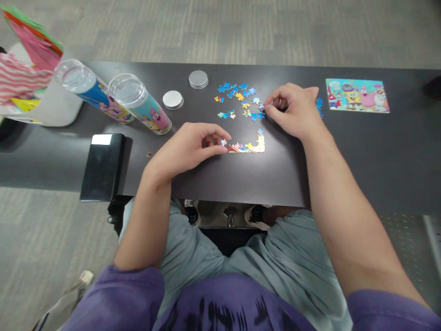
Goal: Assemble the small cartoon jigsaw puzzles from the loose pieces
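Note:
Several joined puzzle pieces form an L-shaped strip (246, 147) on the dark table, with a short column rising at its right end. My left hand (196, 143) rests at the strip's left end, thumb and fingers apart on either side of a puzzle piece there. Beyond the strip lies a scatter of loose puzzle pieces (239, 96), mostly blue with some yellow. My right hand (292, 108) is at the right side of this scatter, thumb and fingertips pinched on a small puzzle piece (261, 107). A few blue pieces (319, 106) show just past that hand.
A picture card (357, 95) with cartoon figures lies at the right. Two clear-topped printed tubes (144, 108) and two round silver lids (172, 99) are at the left. A black box-like device (102, 166) sits near the front edge, and a white bin (62, 103) stands far left.

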